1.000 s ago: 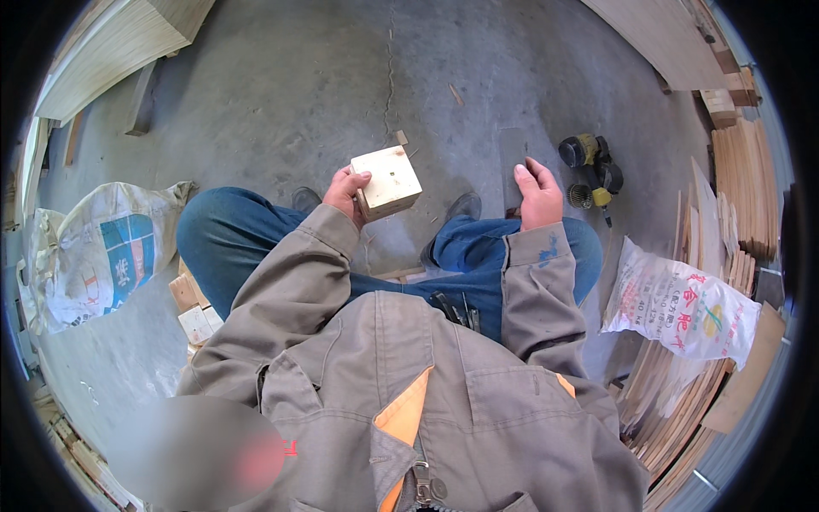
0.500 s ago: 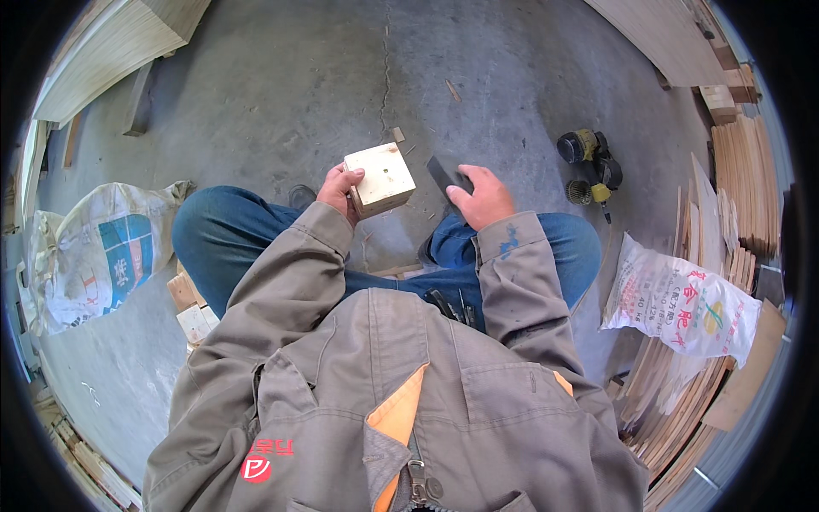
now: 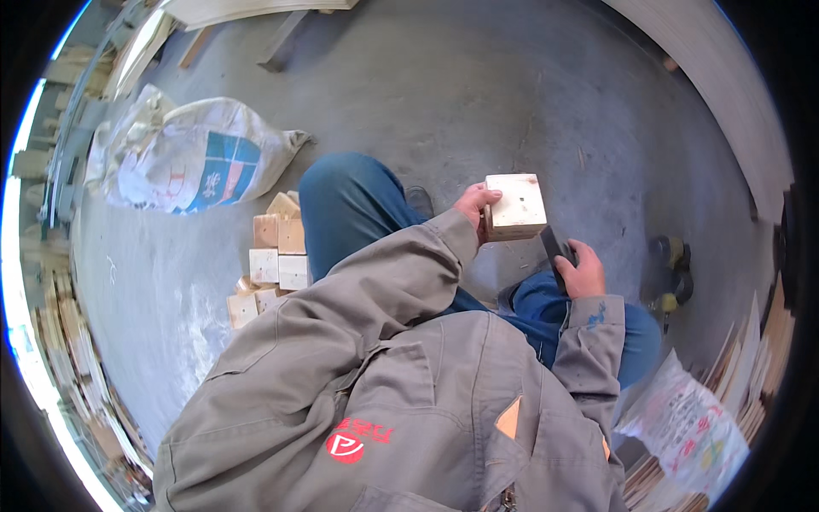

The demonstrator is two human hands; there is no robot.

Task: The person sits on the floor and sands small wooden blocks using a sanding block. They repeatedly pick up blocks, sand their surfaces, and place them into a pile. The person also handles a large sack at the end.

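Observation:
My left hand [image 3: 474,207] grips a pale wooden block [image 3: 517,201] from its left side, with the thumb on the top face. That face has a small dark hole in the middle, and the block is held above the floor in front of my knees. Just right of it, my right hand [image 3: 583,273] is closed on a dark flat bar [image 3: 550,246] whose kind I cannot make out. The bar's upper end is close to the block's lower right corner; I cannot tell whether they touch. Several similar wooden blocks [image 3: 278,266] are piled beside my left knee.
A white-and-blue woven sack [image 3: 183,162] lies at the far left. A yellow-and-black power drill [image 3: 676,269] rests on the floor to the right. Near it are a white bag [image 3: 687,427] and thin wooden strips. Large pale boards [image 3: 717,77] stand at the far right.
The whole view has swung toward the left, showing more of the block pile. The dark bar is nearer the held block. Both hands keep their hold.

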